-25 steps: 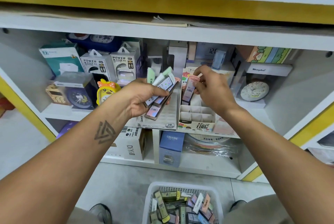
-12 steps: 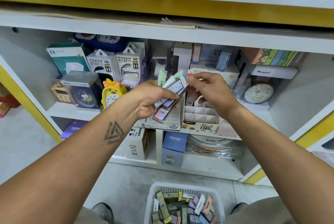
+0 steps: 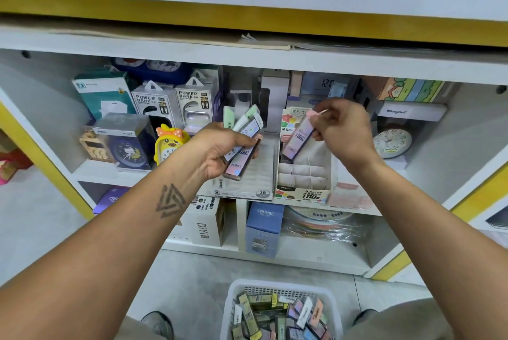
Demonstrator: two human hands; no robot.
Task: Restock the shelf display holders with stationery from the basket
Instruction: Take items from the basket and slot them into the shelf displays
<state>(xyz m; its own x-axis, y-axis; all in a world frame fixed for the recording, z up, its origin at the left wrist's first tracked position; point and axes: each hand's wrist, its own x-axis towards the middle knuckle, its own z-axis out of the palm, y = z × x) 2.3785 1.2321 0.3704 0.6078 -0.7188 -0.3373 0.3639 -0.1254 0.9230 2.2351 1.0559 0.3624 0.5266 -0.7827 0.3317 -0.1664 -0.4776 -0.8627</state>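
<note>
White shop shelving, yellow trim, red banner on top. Right hand (image 3: 345, 131) pinches one pink lead case (image 3: 298, 137) by its top end, tilted, lower tip over the back cells of the divided display holder (image 3: 302, 175) at the shelf's front edge, probably to drop it in upright. Left hand (image 3: 220, 147) grips a fanned bunch of spare cases (image 3: 243, 137) just beside, likely as ready stock. Second holder (image 3: 255, 175) sits left of the first. Basket (image 3: 280, 312) on the floor below, well apart, has many cases left. Boxed clocks (image 3: 123, 144) fill the shelf's left end.
</note>
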